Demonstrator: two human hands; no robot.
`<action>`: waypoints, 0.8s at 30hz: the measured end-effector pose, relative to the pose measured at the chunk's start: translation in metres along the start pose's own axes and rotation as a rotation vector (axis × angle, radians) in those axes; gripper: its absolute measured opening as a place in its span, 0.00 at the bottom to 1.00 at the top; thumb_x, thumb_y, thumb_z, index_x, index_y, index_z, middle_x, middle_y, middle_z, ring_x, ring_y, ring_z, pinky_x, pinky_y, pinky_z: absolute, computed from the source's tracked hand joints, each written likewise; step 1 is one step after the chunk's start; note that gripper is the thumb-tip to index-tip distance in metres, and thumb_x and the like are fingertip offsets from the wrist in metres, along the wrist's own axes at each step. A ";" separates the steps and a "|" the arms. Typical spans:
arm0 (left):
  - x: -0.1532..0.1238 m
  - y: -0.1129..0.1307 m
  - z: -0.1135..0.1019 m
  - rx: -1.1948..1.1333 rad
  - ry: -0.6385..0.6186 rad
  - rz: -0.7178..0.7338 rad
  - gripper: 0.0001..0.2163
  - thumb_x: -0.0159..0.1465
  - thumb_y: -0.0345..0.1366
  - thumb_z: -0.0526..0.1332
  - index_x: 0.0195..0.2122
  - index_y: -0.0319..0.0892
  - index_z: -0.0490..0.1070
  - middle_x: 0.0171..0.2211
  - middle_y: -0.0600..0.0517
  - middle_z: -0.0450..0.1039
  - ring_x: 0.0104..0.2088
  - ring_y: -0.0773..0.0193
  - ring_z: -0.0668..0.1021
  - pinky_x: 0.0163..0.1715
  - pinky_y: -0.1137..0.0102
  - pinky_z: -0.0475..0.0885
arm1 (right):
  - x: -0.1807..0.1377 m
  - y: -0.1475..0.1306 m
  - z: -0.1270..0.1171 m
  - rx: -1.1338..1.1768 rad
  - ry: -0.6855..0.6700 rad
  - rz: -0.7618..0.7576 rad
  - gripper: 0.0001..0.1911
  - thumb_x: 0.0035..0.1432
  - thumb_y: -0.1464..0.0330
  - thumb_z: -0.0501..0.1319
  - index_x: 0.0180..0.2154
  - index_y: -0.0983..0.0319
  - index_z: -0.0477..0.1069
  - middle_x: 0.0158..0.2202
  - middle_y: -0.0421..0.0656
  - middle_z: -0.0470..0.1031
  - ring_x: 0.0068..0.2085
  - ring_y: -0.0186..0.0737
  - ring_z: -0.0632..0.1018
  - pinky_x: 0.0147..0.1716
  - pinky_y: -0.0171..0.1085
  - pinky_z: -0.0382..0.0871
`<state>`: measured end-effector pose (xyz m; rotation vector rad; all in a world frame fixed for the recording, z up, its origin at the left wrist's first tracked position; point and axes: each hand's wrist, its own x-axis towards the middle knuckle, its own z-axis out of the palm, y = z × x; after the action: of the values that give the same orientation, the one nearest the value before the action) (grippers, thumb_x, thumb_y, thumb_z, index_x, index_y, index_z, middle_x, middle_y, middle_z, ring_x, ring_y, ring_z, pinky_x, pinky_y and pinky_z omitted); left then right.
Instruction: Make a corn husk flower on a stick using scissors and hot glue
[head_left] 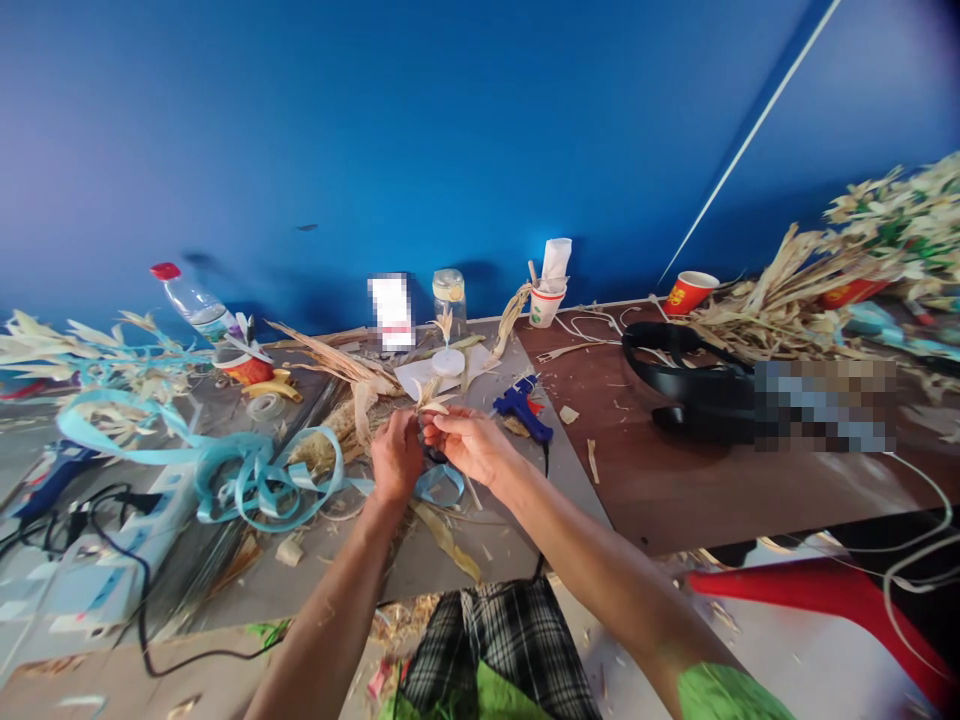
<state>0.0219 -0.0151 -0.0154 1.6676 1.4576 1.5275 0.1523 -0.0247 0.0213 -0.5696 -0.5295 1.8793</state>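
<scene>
A desk [660, 500] is surfaced in grey on its left part and in brown on its right, and its far edge is backed by a blue wall [480, 150]. Toward its far right corner dried husks [776, 290] are heaped. On the left part a light blue ribbon [255, 470] is strewn in loops, with a white power strip [169, 500] partly covered nearer the left edge. On the brown part a black headset [701, 420] is set down. Near the far edge, toward the left corner, a red-capped bottle [196, 312] is tilted.

Over the middle of the grey part the left hand [396, 455] and right hand [463, 445] are brought together, the left's fingers curled and clamped on a husk flower [430, 398], the right's thumb and fingers pinched at its base. To their right a blue glue gun [523, 405] is laid. By the far edge are placed a lidded jar [450, 290] and a white cup [546, 305]. In front of the jar, a smaller flower [445, 328] is held upright on a white disc [448, 363].
</scene>
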 end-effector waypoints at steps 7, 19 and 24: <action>0.001 0.012 0.000 0.005 0.049 -0.023 0.02 0.55 0.33 0.59 0.29 0.43 0.70 0.27 0.52 0.69 0.29 0.64 0.68 0.33 0.72 0.61 | -0.005 -0.002 0.008 0.091 -0.083 0.032 0.08 0.44 0.78 0.62 0.31 0.67 0.74 0.29 0.43 0.76 0.30 0.32 0.74 0.34 0.33 0.68; 0.001 0.024 0.003 -0.256 0.017 -0.092 0.05 0.59 0.37 0.57 0.29 0.42 0.68 0.22 0.56 0.66 0.21 0.69 0.67 0.25 0.74 0.62 | 0.003 -0.001 -0.003 -0.087 0.168 -0.063 0.11 0.40 0.75 0.65 0.31 0.64 0.75 0.23 0.39 0.73 0.21 0.29 0.69 0.23 0.31 0.61; 0.002 0.025 0.003 -0.212 -0.014 -0.061 0.04 0.56 0.35 0.60 0.29 0.42 0.71 0.24 0.55 0.68 0.25 0.68 0.69 0.28 0.74 0.64 | 0.000 0.004 0.006 -0.308 0.131 -0.173 0.08 0.41 0.71 0.64 0.29 0.62 0.76 0.25 0.37 0.73 0.23 0.29 0.68 0.27 0.32 0.61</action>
<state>0.0337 -0.0212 0.0057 1.4931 1.2779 1.5741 0.1456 -0.0268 0.0240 -0.8159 -0.7632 1.5953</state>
